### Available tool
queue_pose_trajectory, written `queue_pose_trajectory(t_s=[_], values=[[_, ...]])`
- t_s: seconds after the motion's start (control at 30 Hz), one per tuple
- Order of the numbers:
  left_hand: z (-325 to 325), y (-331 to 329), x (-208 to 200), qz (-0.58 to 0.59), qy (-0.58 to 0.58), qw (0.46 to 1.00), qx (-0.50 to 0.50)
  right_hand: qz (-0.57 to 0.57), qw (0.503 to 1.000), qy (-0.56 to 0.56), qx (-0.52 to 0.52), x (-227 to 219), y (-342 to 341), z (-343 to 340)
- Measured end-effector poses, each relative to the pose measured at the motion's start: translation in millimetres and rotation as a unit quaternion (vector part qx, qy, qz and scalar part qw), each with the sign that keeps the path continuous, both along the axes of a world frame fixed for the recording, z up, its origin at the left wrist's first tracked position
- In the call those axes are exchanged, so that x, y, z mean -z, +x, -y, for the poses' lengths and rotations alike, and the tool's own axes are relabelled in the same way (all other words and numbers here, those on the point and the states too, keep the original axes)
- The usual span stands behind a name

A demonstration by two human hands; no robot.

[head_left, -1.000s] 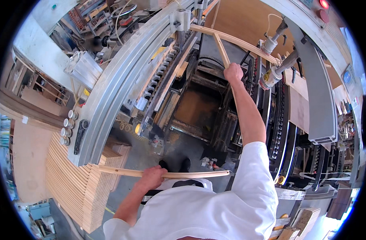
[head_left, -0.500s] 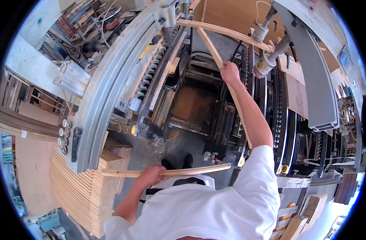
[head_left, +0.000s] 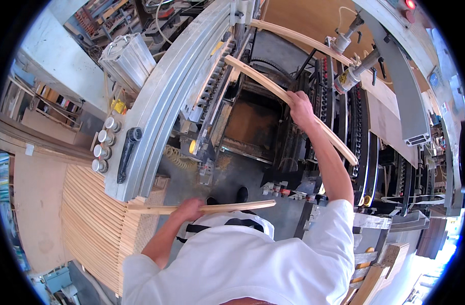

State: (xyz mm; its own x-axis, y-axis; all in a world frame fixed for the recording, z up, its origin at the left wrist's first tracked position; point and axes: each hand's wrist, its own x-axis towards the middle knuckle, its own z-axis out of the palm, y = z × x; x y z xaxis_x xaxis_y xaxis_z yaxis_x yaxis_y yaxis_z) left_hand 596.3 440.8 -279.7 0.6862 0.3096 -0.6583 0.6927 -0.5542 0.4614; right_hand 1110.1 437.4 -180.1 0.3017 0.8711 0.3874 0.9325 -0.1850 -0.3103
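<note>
1. Right hand (head_left: pixel 300 108): fingers wrapped around a long, pale, gently curved wooden strip (head_left: pixel 263 80), gripping it near its middle. The strip slants over the open machine bed, one end by the left toothed rail, the other above the dark rails on the right; from where I stand, I cannot tell whether either end touches.
2. Left hand (head_left: pixel 190 209): closed around a second pale, slim wooden bar (head_left: pixel 240 206), held crosswise in front of the white-shirted body. Its left end overlaps the stack of pale curved wooden strips (head_left: pixel 92 213) (contact there cannot be confirmed).
3. Beyond the right hand: a third pale, curved wooden piece (head_left: pixel 298 38) spans the far side of the machine, its right end near a silver clamping cylinder (head_left: pixel 347 80).
4. Left of the bed: a broad, grooved silver metal beam (head_left: pixel 161 109) carries a black lever handle (head_left: pixel 128 152), beside round silver knobs (head_left: pixel 107 136).
</note>
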Motion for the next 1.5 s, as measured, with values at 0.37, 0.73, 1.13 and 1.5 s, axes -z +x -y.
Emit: queue_pose_trajectory(t_s=[0.37, 0.73, 1.13, 1.5], values=[[2.5, -87.3, 43.6, -0.043, 0.006, 0.990, -0.135, 0.099, 0.984, 0.000, 0.150, 24.0, 103.7, -96.4], [40.5, -74.4, 38.8, -0.120, -0.040, 0.955, -0.267, 0.099, 0.987, -0.021, 0.125, -26.9, 180.1, -228.5], [81.4, -34.8, 21.2, -0.078, -0.186, 0.765, -0.611, 0.303, 0.947, -0.019, 0.105, 28.6, 265.8, -319.5], [57.0, -26.6, 35.5, -0.032, -0.165, 0.766, -0.620, 0.222, 0.969, 0.016, 0.108, 28.8, 286.6, -323.9]])
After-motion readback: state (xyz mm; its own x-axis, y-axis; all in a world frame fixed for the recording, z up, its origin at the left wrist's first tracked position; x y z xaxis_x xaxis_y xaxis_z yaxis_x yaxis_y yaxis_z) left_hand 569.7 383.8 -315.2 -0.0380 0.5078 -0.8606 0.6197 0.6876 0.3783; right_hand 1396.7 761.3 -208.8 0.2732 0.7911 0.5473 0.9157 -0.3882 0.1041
